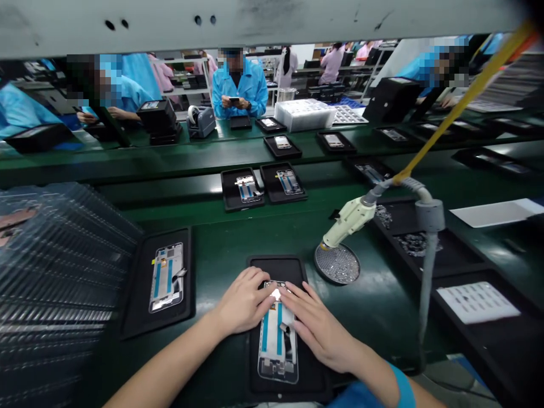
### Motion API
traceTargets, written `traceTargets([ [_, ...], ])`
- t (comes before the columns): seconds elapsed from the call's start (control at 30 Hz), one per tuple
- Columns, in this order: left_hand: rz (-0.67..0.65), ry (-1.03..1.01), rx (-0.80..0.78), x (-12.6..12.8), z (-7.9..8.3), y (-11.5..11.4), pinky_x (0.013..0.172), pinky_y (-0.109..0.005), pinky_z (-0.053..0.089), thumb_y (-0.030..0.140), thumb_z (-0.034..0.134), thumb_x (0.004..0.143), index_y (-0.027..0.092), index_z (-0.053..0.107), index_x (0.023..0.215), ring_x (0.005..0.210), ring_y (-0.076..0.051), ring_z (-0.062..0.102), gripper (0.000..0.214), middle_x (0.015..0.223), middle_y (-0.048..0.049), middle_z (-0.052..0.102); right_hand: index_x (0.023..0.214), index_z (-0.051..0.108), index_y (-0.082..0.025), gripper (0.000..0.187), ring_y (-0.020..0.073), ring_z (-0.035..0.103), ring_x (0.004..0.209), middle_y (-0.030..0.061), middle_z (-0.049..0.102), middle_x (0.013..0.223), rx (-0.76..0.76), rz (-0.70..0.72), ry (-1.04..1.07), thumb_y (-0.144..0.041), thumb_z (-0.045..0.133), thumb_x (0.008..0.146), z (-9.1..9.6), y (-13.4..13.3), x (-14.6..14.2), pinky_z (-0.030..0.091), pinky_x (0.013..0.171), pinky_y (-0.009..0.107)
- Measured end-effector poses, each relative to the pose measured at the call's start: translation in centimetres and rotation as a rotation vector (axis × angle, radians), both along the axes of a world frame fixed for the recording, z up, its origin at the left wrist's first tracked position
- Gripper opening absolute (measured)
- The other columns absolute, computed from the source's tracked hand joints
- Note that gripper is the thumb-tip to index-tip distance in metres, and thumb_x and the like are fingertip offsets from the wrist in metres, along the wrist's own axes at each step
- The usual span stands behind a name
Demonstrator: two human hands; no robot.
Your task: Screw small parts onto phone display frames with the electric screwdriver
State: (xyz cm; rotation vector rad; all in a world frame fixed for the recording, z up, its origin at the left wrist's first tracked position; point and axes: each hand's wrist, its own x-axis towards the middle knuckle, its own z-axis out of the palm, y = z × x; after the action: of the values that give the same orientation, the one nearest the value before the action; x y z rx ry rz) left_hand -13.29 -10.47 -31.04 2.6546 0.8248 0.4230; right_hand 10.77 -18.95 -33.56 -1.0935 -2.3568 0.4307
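A phone frame with blue strips [277, 345] lies in a black tray [312, 374] right in front of me. My left hand [242, 303] rests on the frame's upper left, fingers curled and pressing on its top edge. My right hand [317, 328] lies flat over the frame's upper right, fingers stretched toward a small bright part [276, 294] at the top. Both sets of fingertips meet around that part. Neither hand grips anything that I can make out.
A second phone frame [166, 276] lies in a black tray at left, beside a stack of clear trays [51, 272]. A hanging screwdriver [348, 222] rests over a round screw dish [338, 263]. Black trays [467, 306] line the right. Across the conveyor sit workers in blue coats.
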Motion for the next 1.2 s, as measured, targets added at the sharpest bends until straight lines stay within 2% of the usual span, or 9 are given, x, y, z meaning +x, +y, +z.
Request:
traceTargets([
  [0.07,0.019,0.012,-0.025,-0.2,0.0,-0.3,0.108,-0.049,0.042,0.027,0.04,0.105,0.019,0.063,0.127,0.117,-0.028,0.051,0.033,0.12,-0.0124,0.058,0.151,0.042,-0.024,0.052,0.0259,0.044,0.143,0.0109,0.048,0.153,0.15,-0.199,0.229,-0.013,0.045,0.1,0.7,0.9,0.8,0.039,0.119,0.052],
  [0.13,0.016,0.027,-0.038,-0.5,-0.2,-0.7,0.113,-0.054,0.038,0.035,0.045,0.104,0.019,0.059,0.132,0.123,-0.03,0.049,0.036,0.126,-0.0139,0.055,0.149,0.043,-0.024,0.053,0.0288,0.039,0.146,0.0127,0.041,0.157,0.298,-0.532,0.444,-0.019,0.054,0.098,2.1,3.1,1.8,0.034,0.121,0.054],
  [0.2,0.002,0.051,-0.023,-0.8,-0.5,-1.0,0.117,-0.061,0.034,0.045,0.056,0.099,0.018,0.053,0.14,0.128,-0.034,0.046,0.05,0.134,-0.0165,0.052,0.155,0.034,-0.021,0.073,0.0337,0.033,0.149,0.0162,0.034,0.16,0.299,-0.765,0.591,-0.031,0.069,0.091,3.9,6.3,3.0,0.03,0.122,0.057],
  [0.27,0.013,0.073,0.012,-0.7,-1.0,-1.4,0.118,-0.065,0.031,0.048,0.062,0.094,0.017,0.044,0.147,0.133,-0.037,0.043,0.064,0.142,-0.0185,0.049,0.153,0.034,-0.018,0.085,0.0337,0.054,0.133,0.019,0.049,0.149,0.137,-0.74,0.742,-0.038,0.078,0.083,5.5,9.9,4.1,0.046,0.111,0.052],
  [0.33,0.06,0.089,0.05,-0.1,-1.5,-1.6,0.116,-0.066,0.033,0.044,0.061,0.096,0.017,0.041,0.15,0.136,-0.037,0.042,0.064,0.145,-0.0184,0.048,0.143,0.048,-0.016,0.074,0.0269,0.072,0.096,0.0155,0.068,0.123,-0.012,-0.655,0.885,-0.039,0.079,0.08,6.5,12.5,4.9,0.061,0.087,0.043],
  [0.43,0.161,0.105,0.099,1.7,-2.1,-1.5,0.115,-0.065,0.037,0.041,0.057,0.098,0.017,0.047,0.146,0.136,-0.038,0.044,0.055,0.144,-0.0175,0.05,0.117,0.064,-0.015,0.045,0.0162,0.066,0.061,0.0062,0.072,0.092,-0.02,-0.601,0.997,-0.036,0.079,0.08,6.7,13.6,5.5,0.058,0.059,0.031],
  [0.53,0.219,0.084,0.115,3.5,-2.3,-1.0,0.115,-0.064,0.038,0.038,0.055,0.099,0.015,0.054,0.141,0.136,-0.038,0.045,0.048,0.143,-0.0173,0.053,0.106,0.065,-0.018,0.029,0.0127,0.063,0.059,0.0024,0.07,0.087,0.122,-0.613,1.009,-0.03,0.077,0.082,5.7,12.2,5.8,0.054,0.057,0.027],
  [0.67,0.206,-0.025,0.103,4.1,-2.4,-0.5,0.116,-0.064,0.037,0.03,0.049,0.101,0.016,0.059,0.135,0.134,-0.034,0.049,0.038,0.139,-0.0153,0.057,0.105,0.061,-0.019,0.027,0.0131,0.064,0.057,0.0023,0.07,0.087,0.213,-0.705,1.043,-0.029,0.075,0.084,4.3,10.5,6.3,0.054,0.055,0.027],
  [1.2,0.186,-0.011,0.064,3.5,-2.4,-0.6,0.115,-0.068,0.037,0.031,0.05,0.102,0.026,0.066,0.132,0.146,-0.036,0.036,0.034,0.15,-0.0137,0.049,0.107,0.059,-0.017,0.032,0.015,0.062,0.053,-0.0012,0.067,0.072,0.259,-0.822,0.991,-0.032,0.074,0.084,2.9,11.0,6.8,0.053,0.055,0.03],
])
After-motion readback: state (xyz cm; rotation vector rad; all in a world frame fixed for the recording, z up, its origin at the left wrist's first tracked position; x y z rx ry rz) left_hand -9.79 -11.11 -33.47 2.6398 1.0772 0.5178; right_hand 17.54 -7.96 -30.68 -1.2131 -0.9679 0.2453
